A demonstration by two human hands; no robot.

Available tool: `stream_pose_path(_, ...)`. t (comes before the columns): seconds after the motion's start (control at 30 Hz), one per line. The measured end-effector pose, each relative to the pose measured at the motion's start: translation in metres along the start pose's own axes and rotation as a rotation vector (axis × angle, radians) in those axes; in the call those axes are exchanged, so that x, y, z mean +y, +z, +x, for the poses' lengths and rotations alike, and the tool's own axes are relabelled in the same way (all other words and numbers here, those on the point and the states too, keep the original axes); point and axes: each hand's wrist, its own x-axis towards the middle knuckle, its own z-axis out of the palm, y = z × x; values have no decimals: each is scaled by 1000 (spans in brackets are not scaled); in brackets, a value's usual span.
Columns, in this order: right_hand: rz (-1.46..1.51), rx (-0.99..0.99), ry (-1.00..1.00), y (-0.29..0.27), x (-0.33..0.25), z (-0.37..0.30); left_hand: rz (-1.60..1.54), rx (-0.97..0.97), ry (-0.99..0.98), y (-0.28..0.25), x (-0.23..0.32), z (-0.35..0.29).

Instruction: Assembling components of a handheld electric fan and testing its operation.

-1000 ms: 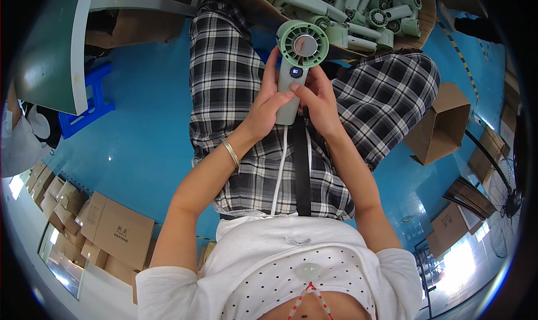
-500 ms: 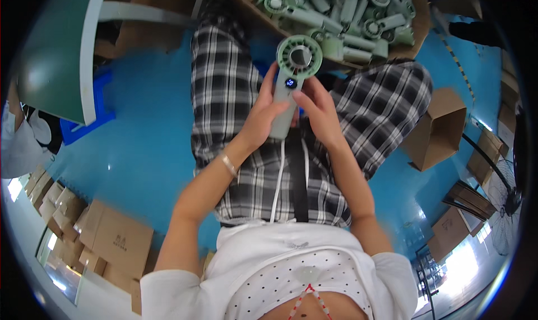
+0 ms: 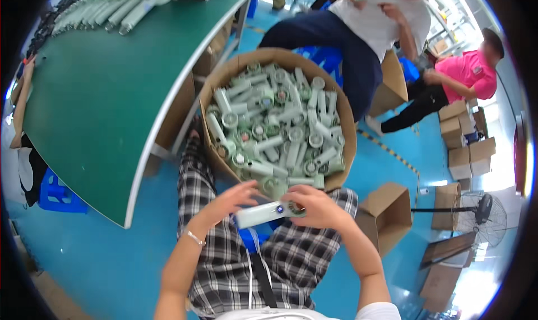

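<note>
Fingers of the left hand curl around the handle end of a pale green handheld fan; fingers of the right hand close over its round head end. Fan: held level, crosswise between both hands, above the person's lap, just in front of the near rim of the carton. Small dark button visible mid-handle.

Left wrist: thin bracelet.

Lap: black-and-white plaid trousers; white cord and dark strap hanging down the middle.

Cardboard carton: large, open, standing on the floor just beyond the hands, filled with many pale green handheld fans lying in a loose heap.

Desk: green top, pale edge, to the person's left; a row of further green fans lies along its far end.

Floor: blue; several smaller open cardboard boxes to the right; a pedestal fan further right.

Other people: one in a white top and dark trousers seated beyond the carton; one in a pink top crouched at far right.
</note>
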Motion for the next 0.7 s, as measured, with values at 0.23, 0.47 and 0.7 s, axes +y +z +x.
stream_pose_path(0.23, 340, 619, 234, -120, 28, 73, 1262, 1008, -166, -97, -63, 9)
stream_pose_path(0.47, 466, 801, 160, -256, -36, 244, 1340, 1029, -308, -100, -40, 39)
stream_pose_path(0.7, 76, 1048, 399, -329, -66, 392, 967, 1007, -188, -103, 11, 27)
